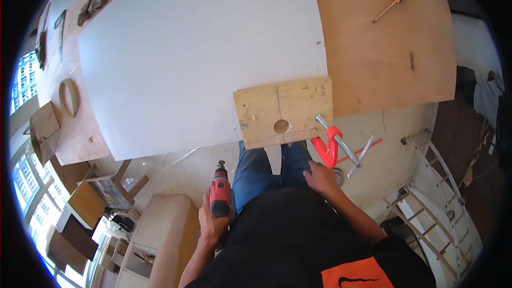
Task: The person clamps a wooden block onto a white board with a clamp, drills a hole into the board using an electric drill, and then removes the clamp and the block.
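Observation:
In my left hand (pixel 211 223) is a red and black cordless drill (pixel 220 194), its short, wide-tipped bit (pixel 221 164) pointing toward the table. My right hand (pixel 322 179) hangs by my thigh with its fingers loosely apart and nothing visible in them. Just above that hand, a red clamp (pixel 332 146) with a steel screw grips the edge of a pale wooden board (pixel 256 109). The board lies at the table's near edge and overhangs it slightly. A pencil line runs across it to a round hole or recess (pixel 281 126); its depth cannot be told.
A large white sheet (pixel 202 48) covers much of the wooden table (pixel 384 74). An orange-black screwdriver (pixel 397 1) and a tape roll (pixel 68 98) lie on the table. A ladder (pixel 426 224) stands at right, a cabinet (pixel 160 234) at lower left.

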`<state>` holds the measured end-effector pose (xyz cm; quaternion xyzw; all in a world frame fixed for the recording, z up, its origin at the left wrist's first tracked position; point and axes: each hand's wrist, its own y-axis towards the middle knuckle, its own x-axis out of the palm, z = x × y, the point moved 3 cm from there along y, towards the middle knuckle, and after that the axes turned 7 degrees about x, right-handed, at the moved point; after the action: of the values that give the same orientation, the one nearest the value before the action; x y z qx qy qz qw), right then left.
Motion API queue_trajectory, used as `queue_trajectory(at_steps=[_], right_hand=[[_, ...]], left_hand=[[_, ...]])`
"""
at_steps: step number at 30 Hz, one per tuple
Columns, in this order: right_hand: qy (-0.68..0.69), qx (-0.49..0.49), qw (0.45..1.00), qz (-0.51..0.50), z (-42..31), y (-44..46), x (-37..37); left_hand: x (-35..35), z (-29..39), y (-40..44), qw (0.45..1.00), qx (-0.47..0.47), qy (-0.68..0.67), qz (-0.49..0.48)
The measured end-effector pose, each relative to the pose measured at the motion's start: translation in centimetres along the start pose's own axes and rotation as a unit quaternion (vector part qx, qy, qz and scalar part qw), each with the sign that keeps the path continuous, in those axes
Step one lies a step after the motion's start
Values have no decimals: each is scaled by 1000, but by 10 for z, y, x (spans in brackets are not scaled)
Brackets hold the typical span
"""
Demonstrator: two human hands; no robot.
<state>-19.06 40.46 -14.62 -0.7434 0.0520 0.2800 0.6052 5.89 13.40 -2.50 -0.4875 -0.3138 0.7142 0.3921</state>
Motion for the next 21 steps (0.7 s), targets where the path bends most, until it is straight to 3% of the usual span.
queue_trajectory(at_steps=[2,5,10,12,16,18,20,21], right_hand=[[51,9,998,-47,38,0,35],[77,10,997,-24,97,-8,110],[111,77,989,-54,97,-11,112],[142,50,988,-38,93,-9,104],[150,-19,988,9,93,0,94],[156,-1,988,3,95,-1,95],[166,14,985,-36,96,3,91],[138,83,979,-126,86,3,73]], left_hand=[[11,7,11,1000,27,9,3],[26,3,22,999,41,26,-4],[37,11,30,999,40,33,-13],[41,9,30,996,71,43,11],[35,19,22,999,44,31,4],[31,26,18,998,47,28,12],[26,29,12,997,63,23,29],[25,30,10,997,72,20,37]])
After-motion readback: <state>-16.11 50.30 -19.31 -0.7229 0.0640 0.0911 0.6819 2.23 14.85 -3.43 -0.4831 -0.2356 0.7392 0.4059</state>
